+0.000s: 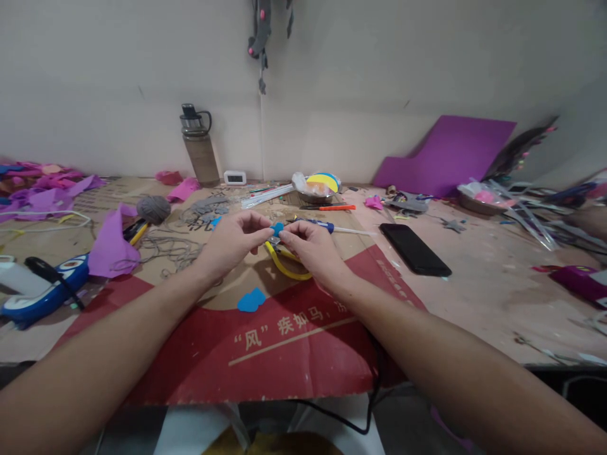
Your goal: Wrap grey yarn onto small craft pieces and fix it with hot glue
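Observation:
A small blue felt-like piece (pixel 277 229) is pinched between the fingertips of both hands, above the middle of the worktop. My left hand (pixel 237 237) grips its left side, thumb against forefinger. My right hand (pixel 315 243) holds the other side in the same kind of pinch. Just under the fingers lies a yellow-handled tool (pixel 284 270), partly covered by my right hand. Closer to me, a larger blue cut-out (pixel 251 300) rests on the red and brown cardboard (pixel 199 354). Behind my right hand is a blue-handled tool with a pale shaft (pixel 325 225).
A black phone (pixel 415 249) lies to the right. Grey yarn (pixel 154 208) and purple scraps (pixel 111 246) are at left, near a blue tape-like holder (pixel 52 294). Along the wall stand a bottle (pixel 202 151), a bowl (pixel 315 189) and a purple sheet (pixel 450 155).

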